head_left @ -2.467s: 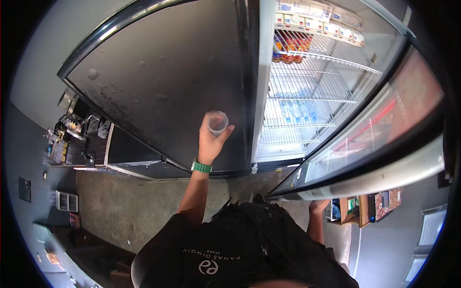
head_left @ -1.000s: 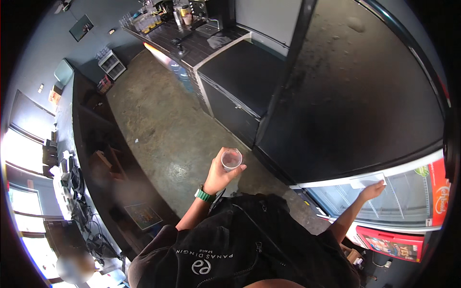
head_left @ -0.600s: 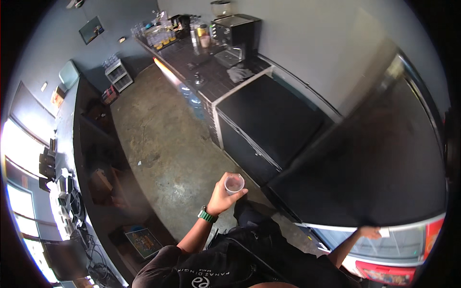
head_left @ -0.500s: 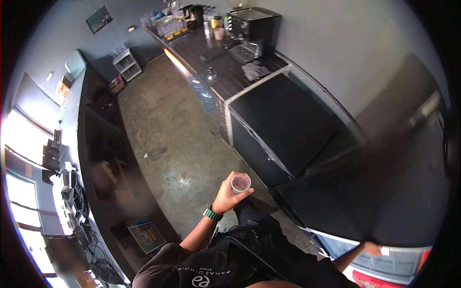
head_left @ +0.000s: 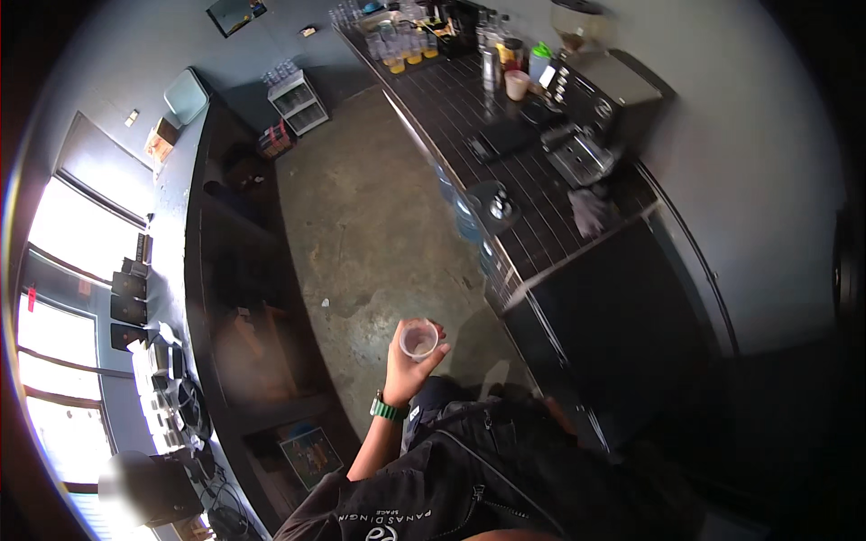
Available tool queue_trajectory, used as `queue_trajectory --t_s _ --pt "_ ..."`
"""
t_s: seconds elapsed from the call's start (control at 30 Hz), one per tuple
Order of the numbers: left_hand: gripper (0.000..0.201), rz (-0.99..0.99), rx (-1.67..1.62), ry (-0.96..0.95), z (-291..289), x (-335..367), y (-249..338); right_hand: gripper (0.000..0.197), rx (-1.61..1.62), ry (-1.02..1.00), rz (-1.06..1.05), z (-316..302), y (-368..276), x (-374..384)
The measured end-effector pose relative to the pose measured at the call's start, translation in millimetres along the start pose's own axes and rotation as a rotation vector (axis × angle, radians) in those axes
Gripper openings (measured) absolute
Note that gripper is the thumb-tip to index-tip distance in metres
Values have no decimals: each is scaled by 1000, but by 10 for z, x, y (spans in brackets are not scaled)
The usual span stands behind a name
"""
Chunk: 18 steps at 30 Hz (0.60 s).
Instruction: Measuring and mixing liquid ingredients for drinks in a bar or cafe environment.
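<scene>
My left hand [head_left: 413,365] is wrapped round a clear plastic cup [head_left: 419,341], held upright over the floor in front of my body. I look down into its open top; what lies at its bottom is hard to make out. A green-banded watch [head_left: 386,408] sits on my left wrist. What looks like part of my right hand [head_left: 561,417] shows low beside my dark clothing, close to the black counter front. Its fingers are too dim and hidden to read.
On the right, a dark tiled counter [head_left: 451,90] carries an espresso machine [head_left: 604,99], a grey cloth [head_left: 591,212], a black scale-like device [head_left: 501,140] and several cups with yellow contents [head_left: 397,65]. Dark shelving [head_left: 239,270] runs along the left. A white rack [head_left: 299,104] stands far off.
My view has swung so the counter and espresso machine appear nearer. My left hand still grips the cup. My right hand has left the glass-topped freezer, which is out of view now.
</scene>
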<state>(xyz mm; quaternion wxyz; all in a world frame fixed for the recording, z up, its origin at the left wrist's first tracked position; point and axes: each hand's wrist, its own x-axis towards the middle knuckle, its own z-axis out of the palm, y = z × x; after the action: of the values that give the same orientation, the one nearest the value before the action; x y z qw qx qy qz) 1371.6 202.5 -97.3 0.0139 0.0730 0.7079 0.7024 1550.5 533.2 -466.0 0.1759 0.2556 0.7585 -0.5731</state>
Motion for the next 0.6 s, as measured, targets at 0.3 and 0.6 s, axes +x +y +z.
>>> queue_trajectory --t_s 0.3,0.6 --pt "42 -55 125 62 -1739 1762 -583 44 -120 -266 -260 1031 -2952 2077" --pt "40 43 47 -157 -2679 4488 -318 39 -86 -168 -337 1855 -5245 3048"
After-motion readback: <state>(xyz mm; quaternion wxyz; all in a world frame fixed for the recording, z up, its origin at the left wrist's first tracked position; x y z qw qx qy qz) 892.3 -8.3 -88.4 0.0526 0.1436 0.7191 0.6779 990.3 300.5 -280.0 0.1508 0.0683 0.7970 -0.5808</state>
